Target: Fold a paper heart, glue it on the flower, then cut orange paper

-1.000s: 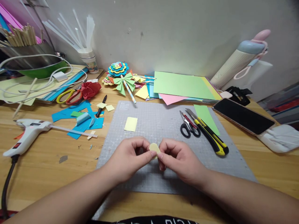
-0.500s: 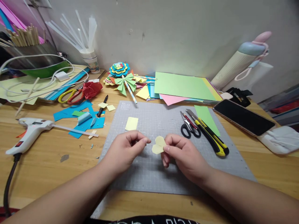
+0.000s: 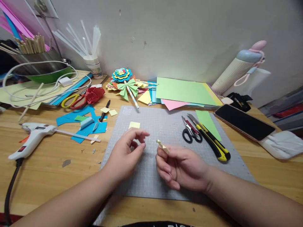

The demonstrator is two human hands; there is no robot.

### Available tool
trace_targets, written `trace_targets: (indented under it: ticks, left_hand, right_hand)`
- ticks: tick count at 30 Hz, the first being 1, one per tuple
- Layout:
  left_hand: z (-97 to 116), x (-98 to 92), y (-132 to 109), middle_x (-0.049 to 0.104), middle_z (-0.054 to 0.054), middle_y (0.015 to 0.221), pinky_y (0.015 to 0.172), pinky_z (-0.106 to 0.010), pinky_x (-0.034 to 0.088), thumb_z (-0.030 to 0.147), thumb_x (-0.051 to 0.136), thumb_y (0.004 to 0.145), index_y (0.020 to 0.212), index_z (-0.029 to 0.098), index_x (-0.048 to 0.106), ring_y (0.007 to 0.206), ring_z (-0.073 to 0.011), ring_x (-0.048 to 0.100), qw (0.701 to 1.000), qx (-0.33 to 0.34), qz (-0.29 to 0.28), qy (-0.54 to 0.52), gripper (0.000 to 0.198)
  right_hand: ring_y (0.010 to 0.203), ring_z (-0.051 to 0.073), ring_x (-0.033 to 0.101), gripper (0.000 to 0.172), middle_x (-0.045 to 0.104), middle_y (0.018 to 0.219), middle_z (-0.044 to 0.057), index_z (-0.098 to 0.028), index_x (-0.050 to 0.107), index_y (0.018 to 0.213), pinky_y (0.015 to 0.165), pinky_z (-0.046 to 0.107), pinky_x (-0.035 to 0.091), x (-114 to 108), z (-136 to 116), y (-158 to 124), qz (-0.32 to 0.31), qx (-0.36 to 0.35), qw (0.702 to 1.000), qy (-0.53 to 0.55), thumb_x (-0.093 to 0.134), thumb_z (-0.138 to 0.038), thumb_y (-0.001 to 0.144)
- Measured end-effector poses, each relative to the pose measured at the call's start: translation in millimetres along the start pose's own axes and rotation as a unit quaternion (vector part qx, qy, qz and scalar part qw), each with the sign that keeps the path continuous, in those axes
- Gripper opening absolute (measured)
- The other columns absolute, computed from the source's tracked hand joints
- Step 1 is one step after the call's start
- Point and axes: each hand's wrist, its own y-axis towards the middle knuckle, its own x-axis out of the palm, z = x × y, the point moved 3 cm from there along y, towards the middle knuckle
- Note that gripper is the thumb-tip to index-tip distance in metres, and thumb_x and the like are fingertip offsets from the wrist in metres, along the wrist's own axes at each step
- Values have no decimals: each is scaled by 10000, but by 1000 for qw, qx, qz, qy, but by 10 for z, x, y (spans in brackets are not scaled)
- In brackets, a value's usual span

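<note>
One small pale-yellow paper piece (image 3: 163, 146), nearly edge-on from here, is pinched by the right hand (image 3: 182, 167) above the grey cutting mat (image 3: 161, 121); the left hand (image 3: 125, 154) hovers apart from it, thumb and fingertips parted, holding nothing I can see. I'd guess the paper piece is feather-light, thin and quick to crease, best taken gently by one edge rather than across its middle

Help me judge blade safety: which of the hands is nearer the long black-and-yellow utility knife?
Right. The right hand, pinching a small pale-yellow paper piece, is left of the knife; the left hand is on that same side, farther away.
</note>
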Motion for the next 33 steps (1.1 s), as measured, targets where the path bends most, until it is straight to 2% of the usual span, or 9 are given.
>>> trace_targets:
  ticks: [2,5,8,19,23,25,29,30,33]
  left_hand:
    - [24,10,6,579,-25,980,733,-301,422,283,587,817,1052,234,592,898,-168,533,998,-2,-20,-62,240]
    - [79,51,7,581,-17,851,732,-307,406,310,582,828,861,203,633,821,-158,528,992,12,-96,-79,124]
    - [127,55,-6,576,-11,800,709,-307,397,288,591,824,755,190,615,773,-151,522,990,52,-117,-52,122]
    - [202,31,-56,597,0,741,707,-283,422,211,605,825,741,190,633,742,-131,549,983,139,-116,-25,90]
    - [193,38,-57,637,-25,822,767,-304,440,256,625,815,807,209,685,815,-153,578,984,117,-123,-46,77]
    - [172,-8,-5,641,-29,834,754,-300,444,318,616,815,851,207,679,815,-158,582,994,63,-74,-54,133]
    - [108,-220,278,565,9,729,600,-244,425,274,543,851,813,186,578,665,-118,549,991,-69,102,-47,102]
    - [99,-269,397,576,1,819,590,-233,427,196,557,828,899,192,555,720,-121,566,988,-81,124,-41,70]
    - [30,-374,841,583,-61,1026,615,-258,470,153,613,802,1080,157,528,786,-141,602,979,-141,145,-25,291]
  right_hand:
    - [552,119,588,157,551,623,0,-164,515,791,395,171,491,-6,40,-3,-24,60,997,37,407,-234,882]
    - [563,135,611,145,568,621,10,-171,501,795,398,180,510,-34,91,-10,-46,120,990,62,397,-252,856]
    - [559,138,617,182,579,617,16,-174,492,789,397,185,516,-58,112,-14,-50,146,985,73,367,-278,871]
    - [605,150,658,253,606,663,26,-136,549,821,406,188,537,-80,135,0,-68,154,984,61,454,-366,864]
    - [567,132,631,166,576,634,-1,-151,544,828,390,177,513,-26,111,-23,-75,116,990,9,586,-311,825]
    - [529,109,591,170,542,613,-20,-158,532,786,373,159,474,-33,72,-15,-39,63,997,-12,617,-301,819]
    - [497,65,512,220,508,614,-42,-163,499,731,382,134,379,-138,-59,26,89,-64,993,-33,662,-292,802]
    - [503,62,508,234,507,617,-45,-165,491,728,393,137,368,-164,-88,36,110,-81,990,-34,672,-296,795]
    - [521,65,509,256,508,620,-48,-166,483,728,419,151,362,-214,-146,59,134,-105,985,-38,687,-311,784]
